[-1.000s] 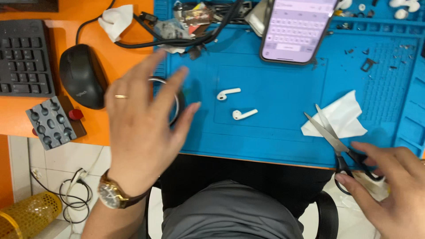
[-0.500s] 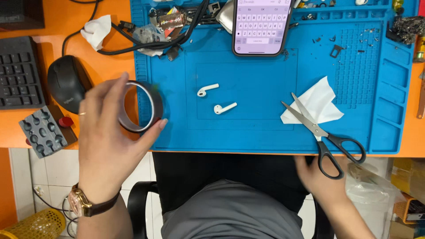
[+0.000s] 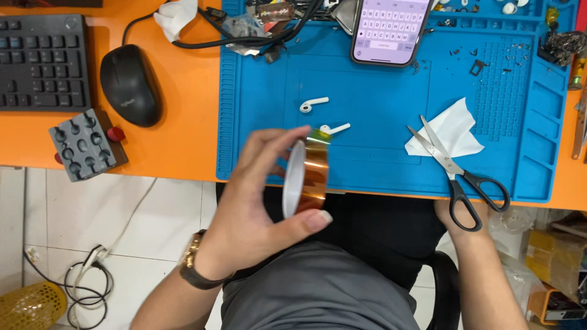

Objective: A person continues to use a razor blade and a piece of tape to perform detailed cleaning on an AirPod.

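In the lower middle of the frame, the left hand [image 3: 257, 201] grasps a roll of amber tape [image 3: 306, 178], held on edge between the thumb below and the fingertips above, over the near edge of the blue work mat [image 3: 379, 104]. Just above the roll lie two white earbuds [image 3: 324, 116]. At lower right, the right hand [image 3: 455, 221] sits mostly hidden under the desk edge, beneath the black-handled scissors [image 3: 455, 174]; whether it is clenched cannot be told.

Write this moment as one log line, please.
left hand: holds amber tape roll | right hand: below desk edge, empty | scissors, two earbuds: on blue mat
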